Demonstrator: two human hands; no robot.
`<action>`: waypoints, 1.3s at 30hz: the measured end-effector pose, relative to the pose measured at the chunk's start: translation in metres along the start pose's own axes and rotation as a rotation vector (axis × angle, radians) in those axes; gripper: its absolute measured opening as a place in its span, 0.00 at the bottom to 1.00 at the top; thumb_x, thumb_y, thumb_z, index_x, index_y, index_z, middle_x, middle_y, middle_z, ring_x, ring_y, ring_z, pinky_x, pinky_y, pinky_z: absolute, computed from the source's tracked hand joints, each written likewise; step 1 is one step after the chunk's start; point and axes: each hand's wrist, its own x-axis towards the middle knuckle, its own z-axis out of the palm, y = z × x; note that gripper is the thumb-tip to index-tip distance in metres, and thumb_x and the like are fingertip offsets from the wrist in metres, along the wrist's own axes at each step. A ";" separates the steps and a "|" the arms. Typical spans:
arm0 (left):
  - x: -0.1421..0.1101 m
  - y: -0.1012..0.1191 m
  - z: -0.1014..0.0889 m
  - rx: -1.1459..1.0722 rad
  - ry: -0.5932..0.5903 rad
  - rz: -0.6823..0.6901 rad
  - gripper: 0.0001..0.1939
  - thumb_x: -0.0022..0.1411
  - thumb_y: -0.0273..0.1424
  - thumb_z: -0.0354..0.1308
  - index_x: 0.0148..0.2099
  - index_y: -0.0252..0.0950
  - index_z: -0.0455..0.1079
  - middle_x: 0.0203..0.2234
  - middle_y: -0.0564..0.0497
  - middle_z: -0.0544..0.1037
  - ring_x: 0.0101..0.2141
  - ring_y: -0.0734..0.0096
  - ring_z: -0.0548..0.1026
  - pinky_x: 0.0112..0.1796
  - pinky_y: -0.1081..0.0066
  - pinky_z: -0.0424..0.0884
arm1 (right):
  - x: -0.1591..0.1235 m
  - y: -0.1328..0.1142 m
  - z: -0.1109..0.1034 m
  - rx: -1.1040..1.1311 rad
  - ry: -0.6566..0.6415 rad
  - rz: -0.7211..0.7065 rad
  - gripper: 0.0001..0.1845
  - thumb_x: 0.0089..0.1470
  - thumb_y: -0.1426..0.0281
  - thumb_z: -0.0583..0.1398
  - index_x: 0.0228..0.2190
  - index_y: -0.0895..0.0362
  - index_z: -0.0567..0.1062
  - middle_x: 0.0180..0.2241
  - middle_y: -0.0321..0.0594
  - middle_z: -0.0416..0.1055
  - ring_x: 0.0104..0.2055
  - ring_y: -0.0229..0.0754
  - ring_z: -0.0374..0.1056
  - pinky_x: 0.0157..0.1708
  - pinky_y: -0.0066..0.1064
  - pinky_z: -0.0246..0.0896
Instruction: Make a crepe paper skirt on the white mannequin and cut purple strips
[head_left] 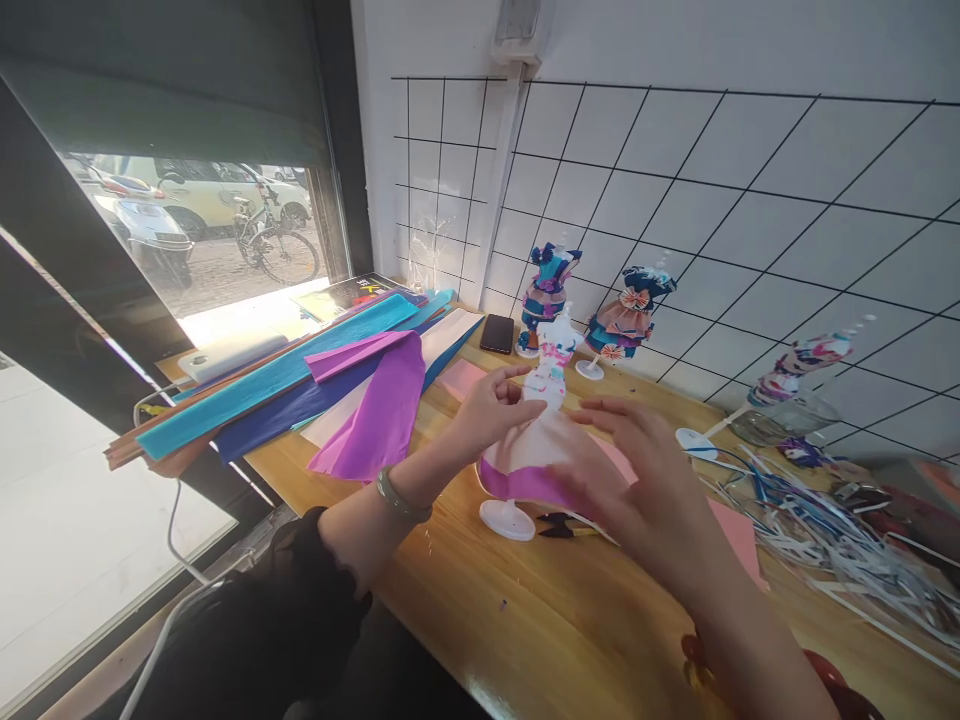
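A small white dress form (559,345) stands upright on the table, its bodice patterned in pink and blue. Around its lower part hangs a white paper skirt (536,440) with a purple hem, above a round white base (508,520). My left hand (491,408) is closed at the waist, thumb pressing the skirt's upper edge against the form. On the other side, my right hand (637,465) is open and slightly blurred, fingers spread beside the skirt. Black-handled scissors (562,525) lie partly hidden behind the skirt and right hand.
Crepe paper strips (277,370) in turquoise, navy, purple and brown lie at left. Behind stand dressed forms (634,310), near a phone (497,334). Another form (802,360) leans over a glass jar (784,420) at right, by tangled ribbons (817,540). Pink paper (735,540) lies on the table (480,620).
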 end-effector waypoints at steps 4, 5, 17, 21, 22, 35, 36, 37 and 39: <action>0.004 -0.005 -0.005 -0.041 0.043 -0.053 0.29 0.48 0.30 0.65 0.52 0.32 0.63 0.34 0.46 0.76 0.31 0.71 0.74 0.32 0.71 0.69 | -0.003 -0.013 0.003 -0.194 -0.107 -0.255 0.21 0.52 0.63 0.60 0.47 0.56 0.68 0.44 0.49 0.65 0.45 0.51 0.62 0.41 0.42 0.60; 0.005 -0.006 -0.006 -0.040 0.046 -0.060 0.28 0.48 0.30 0.65 0.52 0.32 0.63 0.34 0.46 0.76 0.31 0.71 0.74 0.32 0.71 0.69 | -0.004 -0.015 0.006 -0.235 -0.100 -0.286 0.17 0.53 0.67 0.58 0.46 0.57 0.68 0.41 0.49 0.66 0.43 0.49 0.62 0.39 0.41 0.60; 0.008 -0.001 -0.012 -0.114 0.043 -0.147 0.28 0.43 0.31 0.68 0.48 0.32 0.68 0.32 0.46 0.77 0.33 0.66 0.76 0.35 0.67 0.70 | -0.003 -0.025 0.027 -0.333 -0.075 -0.546 0.16 0.57 0.79 0.49 0.23 0.59 0.72 0.22 0.40 0.63 0.25 0.39 0.55 0.25 0.33 0.49; 0.009 -0.002 -0.016 -0.119 0.036 -0.140 0.28 0.43 0.32 0.68 0.48 0.32 0.68 0.34 0.46 0.77 0.34 0.66 0.75 0.37 0.66 0.70 | -0.004 -0.026 0.034 -0.352 -0.119 -0.542 0.16 0.55 0.80 0.50 0.21 0.59 0.71 0.22 0.39 0.63 0.24 0.38 0.54 0.24 0.33 0.47; 0.010 -0.003 -0.016 -0.126 0.022 -0.139 0.28 0.43 0.31 0.68 0.48 0.32 0.68 0.34 0.46 0.77 0.34 0.66 0.75 0.37 0.66 0.70 | -0.005 -0.026 0.034 -0.346 -0.143 -0.525 0.15 0.55 0.79 0.50 0.21 0.59 0.71 0.22 0.39 0.64 0.24 0.38 0.55 0.24 0.33 0.48; -0.002 0.008 -0.006 -0.094 -0.266 -0.096 0.34 0.44 0.31 0.68 0.54 0.33 0.64 0.36 0.44 0.77 0.36 0.67 0.75 0.41 0.65 0.68 | 0.005 0.016 -0.008 0.128 -0.103 0.357 0.17 0.56 0.56 0.53 0.33 0.54 0.75 0.34 0.40 0.75 0.36 0.44 0.68 0.31 0.33 0.60; -0.004 0.008 -0.005 -0.091 -0.289 -0.095 0.34 0.44 0.32 0.68 0.54 0.33 0.64 0.37 0.44 0.77 0.37 0.66 0.75 0.42 0.64 0.68 | 0.006 0.020 -0.008 0.176 -0.185 0.400 0.20 0.56 0.54 0.52 0.32 0.54 0.75 0.33 0.39 0.75 0.34 0.44 0.68 0.30 0.33 0.60; -0.005 0.009 -0.004 -0.088 -0.306 -0.091 0.34 0.44 0.32 0.68 0.54 0.33 0.64 0.38 0.43 0.77 0.38 0.65 0.75 0.42 0.64 0.68 | 0.006 0.022 -0.007 0.237 -0.266 0.419 0.22 0.56 0.52 0.50 0.31 0.54 0.76 0.30 0.39 0.75 0.33 0.44 0.68 0.28 0.32 0.60; -0.006 0.009 -0.002 -0.073 -0.330 -0.075 0.33 0.45 0.32 0.68 0.54 0.33 0.65 0.39 0.43 0.77 0.40 0.64 0.75 0.43 0.64 0.68 | 0.006 0.023 -0.005 0.349 -0.365 0.427 0.26 0.56 0.50 0.49 0.26 0.55 0.76 0.24 0.38 0.72 0.29 0.43 0.67 0.25 0.31 0.59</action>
